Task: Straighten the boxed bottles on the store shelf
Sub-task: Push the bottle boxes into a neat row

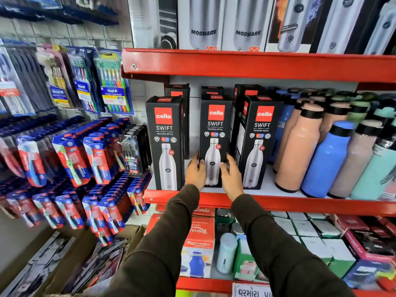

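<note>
Three black Cello Swift bottle boxes stand in a front row on the middle red shelf (278, 203): a left box (165, 142), a middle box (214, 129) and a right box (260, 138). More black boxes stand behind them. My left hand (195, 172) presses the lower left side of the middle box. My right hand (231, 176) holds its lower right side, thumb across the front. The middle box stands upright, set slightly further back than its neighbours. Both sleeves are dark brown.
Loose bottles, peach (297, 146), blue (325, 159) and others, crowd the shelf's right half. Modware boxes (203, 24) fill the shelf above. Toothbrush packs (111, 82) hang on the wall at left. The lower shelf holds red Rishabh boxes (199, 236).
</note>
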The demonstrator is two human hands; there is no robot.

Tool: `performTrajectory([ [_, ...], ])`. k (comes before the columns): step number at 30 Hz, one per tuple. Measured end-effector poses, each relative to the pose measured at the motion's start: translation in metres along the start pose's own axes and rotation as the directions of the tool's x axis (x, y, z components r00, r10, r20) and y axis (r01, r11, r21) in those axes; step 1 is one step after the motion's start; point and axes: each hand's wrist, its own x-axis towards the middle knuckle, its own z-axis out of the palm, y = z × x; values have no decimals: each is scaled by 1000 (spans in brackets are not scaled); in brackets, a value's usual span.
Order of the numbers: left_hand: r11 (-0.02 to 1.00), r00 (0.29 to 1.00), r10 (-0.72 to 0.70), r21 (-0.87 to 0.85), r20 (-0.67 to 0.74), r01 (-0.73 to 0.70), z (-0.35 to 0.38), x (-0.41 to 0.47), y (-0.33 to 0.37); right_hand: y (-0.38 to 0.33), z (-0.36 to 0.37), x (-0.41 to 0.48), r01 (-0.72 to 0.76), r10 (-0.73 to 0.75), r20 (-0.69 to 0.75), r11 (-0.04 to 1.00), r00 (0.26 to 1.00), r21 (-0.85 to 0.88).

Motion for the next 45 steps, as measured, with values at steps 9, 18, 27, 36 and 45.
performTrajectory([
  [9,998,998,60,37,-16,-59,-11,-22,-13,3,-6,-25,80,-80,-37,997,996,-17],
  [18,992,993,115,50,-7,-115,-16,-43,-15,0,-9,-48,128,-130,-72,991,989,-35],
  [27,994,995,95,56,-29,-93,-11,-44,-10,-8,-10,-49,126,-130,-80,991,988,-53],
  [36,946,866,305,24,-396,-323,19,-70,-3,-4,-39,-51,221,-185,-436,975,881,32],
  [45,864,862,504,28,-50,-503,93,-77,21,11,-97,-17,85,-71,-317,996,946,33],
])
